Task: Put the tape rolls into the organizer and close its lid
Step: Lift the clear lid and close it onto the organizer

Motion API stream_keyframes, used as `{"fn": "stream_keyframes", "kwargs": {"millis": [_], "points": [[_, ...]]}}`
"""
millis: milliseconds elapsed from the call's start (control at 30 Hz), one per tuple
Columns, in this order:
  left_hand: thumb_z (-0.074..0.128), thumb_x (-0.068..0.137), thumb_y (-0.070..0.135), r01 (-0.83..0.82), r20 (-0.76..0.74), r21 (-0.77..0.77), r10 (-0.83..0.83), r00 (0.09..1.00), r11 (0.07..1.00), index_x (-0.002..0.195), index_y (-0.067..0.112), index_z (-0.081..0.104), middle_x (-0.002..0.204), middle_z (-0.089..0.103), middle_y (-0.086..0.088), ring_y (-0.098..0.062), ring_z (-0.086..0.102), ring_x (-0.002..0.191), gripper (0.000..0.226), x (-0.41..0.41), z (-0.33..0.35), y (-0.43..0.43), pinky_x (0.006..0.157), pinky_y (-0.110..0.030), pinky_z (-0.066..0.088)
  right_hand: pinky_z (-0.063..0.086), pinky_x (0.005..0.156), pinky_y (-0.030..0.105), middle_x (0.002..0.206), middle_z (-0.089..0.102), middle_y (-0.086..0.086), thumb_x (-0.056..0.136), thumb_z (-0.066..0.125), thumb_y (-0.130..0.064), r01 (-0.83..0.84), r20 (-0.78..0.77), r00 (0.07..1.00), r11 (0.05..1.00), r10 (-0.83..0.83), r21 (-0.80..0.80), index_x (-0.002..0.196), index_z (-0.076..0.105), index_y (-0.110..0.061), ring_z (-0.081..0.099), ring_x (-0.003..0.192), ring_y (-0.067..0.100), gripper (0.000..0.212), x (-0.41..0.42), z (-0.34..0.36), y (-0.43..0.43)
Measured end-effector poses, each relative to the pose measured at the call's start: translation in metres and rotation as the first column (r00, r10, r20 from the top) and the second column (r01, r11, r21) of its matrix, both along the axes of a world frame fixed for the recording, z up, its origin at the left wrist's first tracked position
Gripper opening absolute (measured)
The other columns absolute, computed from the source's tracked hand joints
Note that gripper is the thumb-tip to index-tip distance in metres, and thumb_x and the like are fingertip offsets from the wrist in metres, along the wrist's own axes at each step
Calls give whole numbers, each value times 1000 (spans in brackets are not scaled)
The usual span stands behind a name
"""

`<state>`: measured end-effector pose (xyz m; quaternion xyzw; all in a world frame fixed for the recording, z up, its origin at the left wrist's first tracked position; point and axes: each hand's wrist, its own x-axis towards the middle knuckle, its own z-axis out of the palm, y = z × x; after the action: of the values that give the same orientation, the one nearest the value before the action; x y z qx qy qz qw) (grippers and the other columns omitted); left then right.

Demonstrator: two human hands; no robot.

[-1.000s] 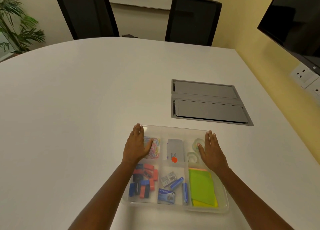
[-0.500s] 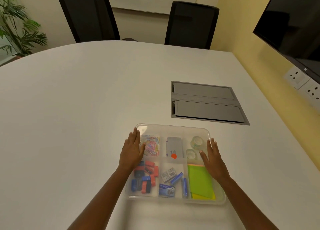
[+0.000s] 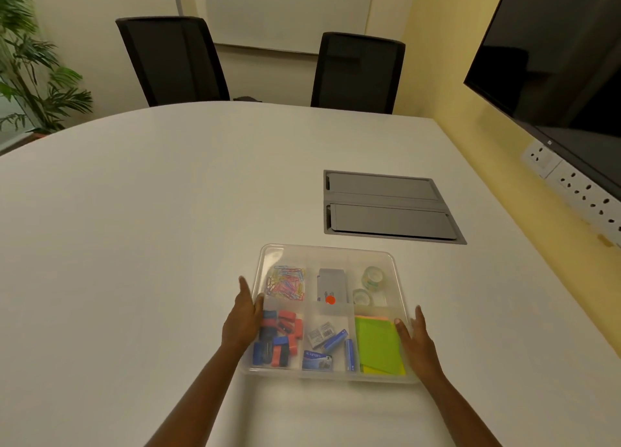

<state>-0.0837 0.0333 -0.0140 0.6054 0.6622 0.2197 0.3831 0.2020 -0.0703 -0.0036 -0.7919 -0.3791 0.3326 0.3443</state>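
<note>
Two tape rolls sit in the organizer's far-right compartment under the shut lid; my left hand and right hand, both grips spread flat, flank its sides at the bench's near edge

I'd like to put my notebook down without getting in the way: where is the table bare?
The white table is bare left of the clear plastic organizer, and beyond it toward the black chairs. Right of the organizer is a narrower bare strip, below the grey hatch. The crowded spot is the organizer itself, flanked by the left hand and right hand.
</note>
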Motion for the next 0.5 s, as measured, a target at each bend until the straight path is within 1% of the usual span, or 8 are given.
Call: {"fn": "stream_keyframes", "kwargs": {"millis": [33, 100, 167, 200, 267, 333, 400, 500], "points": [[32, 97, 29, -69, -2, 3, 69, 998, 998, 143, 7, 15, 147, 36, -19, -37, 42, 130, 54, -1, -2, -5, 107, -46, 35, 28, 112, 39, 151, 31, 17, 98, 44, -22, 29, -28, 999, 1000, -30, -3, 145, 19, -11, 34, 137, 31, 55, 1, -2, -3], [33, 97, 25, -162, 36, 24, 161, 986, 987, 129, 1, 41, 126, 57, -24, -37, 58, 109, 40, 0, -3, -12, 93, -42, 46, 30, 111, 39, 146, 40, 18, 97, 46, -19, 61, -55, 997, 998, -60, 5, 139, 35, -4, 39, 134, 31, 45, 3, -6, -7], [34, 98, 20, -200, 70, 44, 197, 978, 979, 112, -3, 52, 112, 64, -24, -28, 58, 86, 32, 3, -1, -13, 79, -34, 45, 36, 106, 39, 137, 50, 21, 96, 47, -16, 85, -78, 993, 996, -83, 15, 131, 45, 1, 46, 127, 33, 39, 4, -7, -7], [35, 97, 18, -211, 75, 49, 207, 976, 976, 107, -4, 54, 108, 64, -24, -24, 54, 82, 30, 4, 0, -11, 75, -32, 43, 38, 104, 38, 134, 53, 23, 96, 48, -14, 99, -94, 991, 995, -96, 23, 128, 48, 3, 49, 124, 35, 36, 4, -7, -5], [36, 97, 16, -213, 65, 61, 209, 976, 975, 96, 0, 54, 104, 65, -24, -23, 52, 79, 24, 6, 3, -6, 72, -30, 41, 40, 97, 35, 130, 55, 25, 95, 48, -10, 123, -133, 984, 991, -116, 46, 124, 51, 6, 51, 121, 36, 33, 6, -4, 0], [37, 97, 15, -206, 50, 73, 202, 978, 976, 88, 4, 51, 101, 65, -25, -24, 53, 78, 21, 8, 5, 2, 71, -31, 40, 36, 90, 29, 128, 56, 25, 95, 49, -8, 140, -162, 979, 987, -126, 75, 123, 52, 7, 51, 120, 36, 32, 8, -1, 8], [37, 97, 15, -209, 48, 85, 206, 977, 974, 93, -1, 55, 101, 65, -26, -25, 54, 78, 25, 12, 9, 13, 71, -31, 40, 36, 89, 28, 126, 58, 24, 95, 49, -8, 153, -170, 976, 983, -135, 99, 122, 53, 6, 52, 118, 35, 31, 12, 2, 19], [36, 97, 15, -220, 69, 91, 214, 974, 971, 103, -7, 55, 105, 64, -26, -36, 60, 91, 30, 18, 16, 33, 75, -34, 41, 41, 97, 37, 125, 58, 24, 95, 48, -9, 166, -181, 973, 979, -143, 118, 122, 53, 5, 53, 117, 35, 31, 16, 7, 40]]}}
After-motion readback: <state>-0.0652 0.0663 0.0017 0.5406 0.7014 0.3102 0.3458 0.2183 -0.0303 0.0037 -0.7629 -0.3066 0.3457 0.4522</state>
